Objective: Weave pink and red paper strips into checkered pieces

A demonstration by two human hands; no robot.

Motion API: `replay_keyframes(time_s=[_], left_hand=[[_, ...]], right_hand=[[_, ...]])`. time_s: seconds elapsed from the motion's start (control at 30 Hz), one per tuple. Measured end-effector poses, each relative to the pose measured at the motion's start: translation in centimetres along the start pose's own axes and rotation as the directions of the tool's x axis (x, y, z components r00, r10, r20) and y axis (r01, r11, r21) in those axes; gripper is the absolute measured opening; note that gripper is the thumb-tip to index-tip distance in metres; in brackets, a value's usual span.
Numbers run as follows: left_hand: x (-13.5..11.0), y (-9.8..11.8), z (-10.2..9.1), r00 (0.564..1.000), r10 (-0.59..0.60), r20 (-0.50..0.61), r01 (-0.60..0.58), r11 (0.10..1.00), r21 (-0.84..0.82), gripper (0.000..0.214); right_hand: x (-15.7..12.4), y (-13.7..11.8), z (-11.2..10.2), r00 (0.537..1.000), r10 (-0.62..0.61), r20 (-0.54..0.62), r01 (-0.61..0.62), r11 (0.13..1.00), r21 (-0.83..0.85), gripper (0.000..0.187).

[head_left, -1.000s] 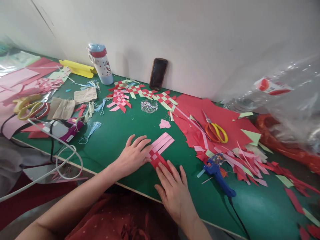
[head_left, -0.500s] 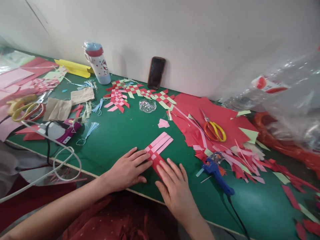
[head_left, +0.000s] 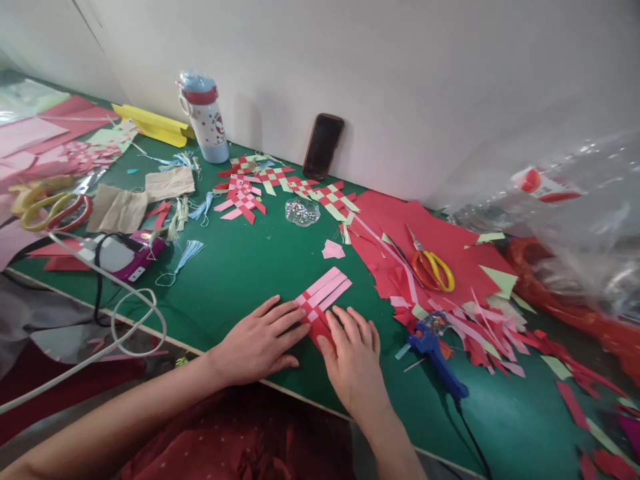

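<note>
Both grips are lying flat and open: left hand (head_left: 260, 343) and right hand (head_left: 353, 363) are pressing the woven paper strips (head_left: 320, 303) at lower centre onto the green bench (head_left: 240, 267). Light, flimsy paper; probably best handled by its edges.

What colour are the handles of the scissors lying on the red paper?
Yellow and orange scissor handles, clearest in the head view.

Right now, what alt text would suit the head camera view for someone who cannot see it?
Both hands, left hand and right hand, press flat on a woven red and pink paper strip mat on a green table; a blue glue gun lies at the right.
</note>
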State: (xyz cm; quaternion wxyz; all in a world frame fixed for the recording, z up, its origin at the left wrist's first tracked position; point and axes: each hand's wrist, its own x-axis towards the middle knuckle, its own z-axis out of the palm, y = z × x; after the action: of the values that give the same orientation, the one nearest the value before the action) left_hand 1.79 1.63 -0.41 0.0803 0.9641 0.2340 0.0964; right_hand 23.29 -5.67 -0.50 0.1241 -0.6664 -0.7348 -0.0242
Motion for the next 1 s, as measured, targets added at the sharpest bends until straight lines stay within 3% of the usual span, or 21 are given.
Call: replay_keyframes(time_s=[0.67,0.83,1.0], left_hand=[[0.0,0.0,0.0,0.999,0.000,-0.037,0.000,1.000,-0.015,0.056],[0.1,-0.1,0.0,0.998,0.001,-0.063,-0.003,0.999,-0.046,0.058],[0.2,-0.2,0.2,0.998,0.001,-0.066,-0.005,0.998,-0.064,0.058]], right_hand=[[3.0,-0.8,-0.3,0.999,-0.043,0.001,0.043,0.998,0.040,0.039],[4.8,-1.3,-0.1,0.997,-0.031,0.074,0.029,0.999,0.031,0.040],[4.8,-1.5,0.6,0.995,-0.036,0.091,0.035,0.999,0.016,0.041]])
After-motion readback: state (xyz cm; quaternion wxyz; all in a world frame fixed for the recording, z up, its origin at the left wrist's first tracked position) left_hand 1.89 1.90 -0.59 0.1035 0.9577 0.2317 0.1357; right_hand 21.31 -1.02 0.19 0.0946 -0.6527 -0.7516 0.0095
